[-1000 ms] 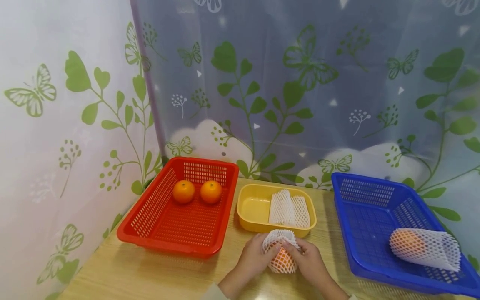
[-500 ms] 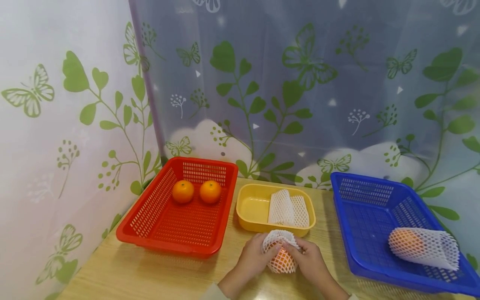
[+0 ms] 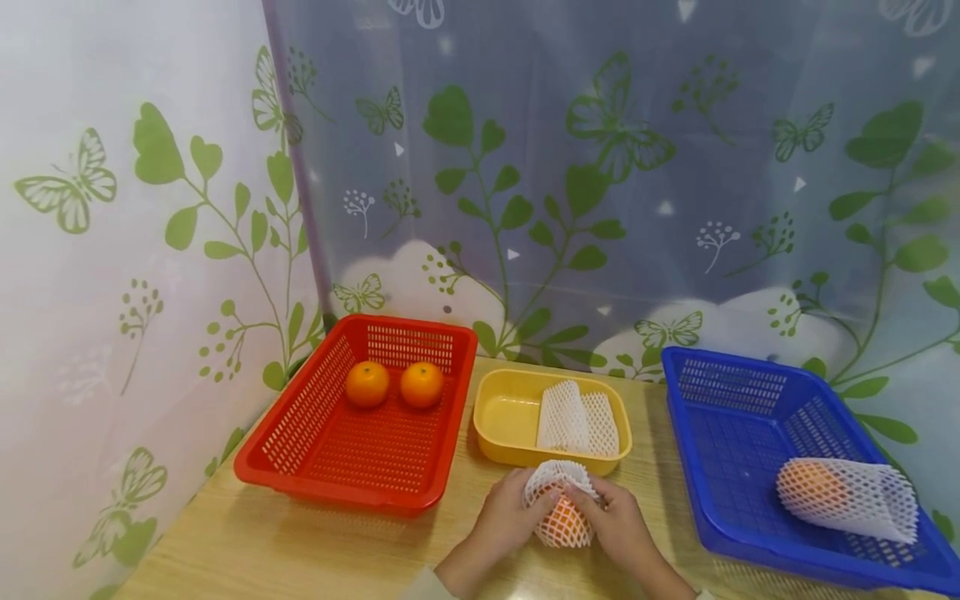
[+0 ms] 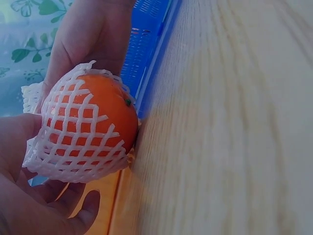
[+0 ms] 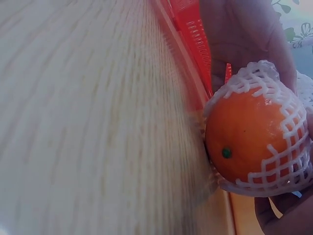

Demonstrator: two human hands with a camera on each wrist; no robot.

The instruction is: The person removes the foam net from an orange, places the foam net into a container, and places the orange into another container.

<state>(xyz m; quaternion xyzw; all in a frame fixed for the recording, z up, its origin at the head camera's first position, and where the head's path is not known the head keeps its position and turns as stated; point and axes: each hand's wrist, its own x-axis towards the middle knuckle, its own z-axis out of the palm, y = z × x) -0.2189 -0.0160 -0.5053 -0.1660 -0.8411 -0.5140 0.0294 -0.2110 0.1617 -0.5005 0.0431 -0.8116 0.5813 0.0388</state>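
Observation:
An orange (image 4: pixel 124 115) sits inside a white foam fruit net (image 3: pixel 562 475) just over the table in front of the yellow tray. My left hand (image 3: pixel 504 512) grips the netted fruit from the left, thumb on the near side. From the right, my right hand (image 3: pixel 622 525) holds it the same way, and the two thumbs nearly meet. In both wrist views the orange's stem end, with its green button, shows bare past the net's edge. The net's loose end sticks up toward the tray.
A red basket (image 3: pixel 345 492) at left holds two bare oranges (image 3: pixel 367 384). The yellow tray (image 3: pixel 506 454) contains folded foam nets (image 3: pixel 564 417). In the blue basket (image 3: pixel 738 542) at right lies a netted orange (image 3: pixel 813 487). A printed curtain (image 3: pixel 540 208) hangs behind.
Both hands keep their hold on the netted orange with hardly any movement. The head view shifts only slightly.

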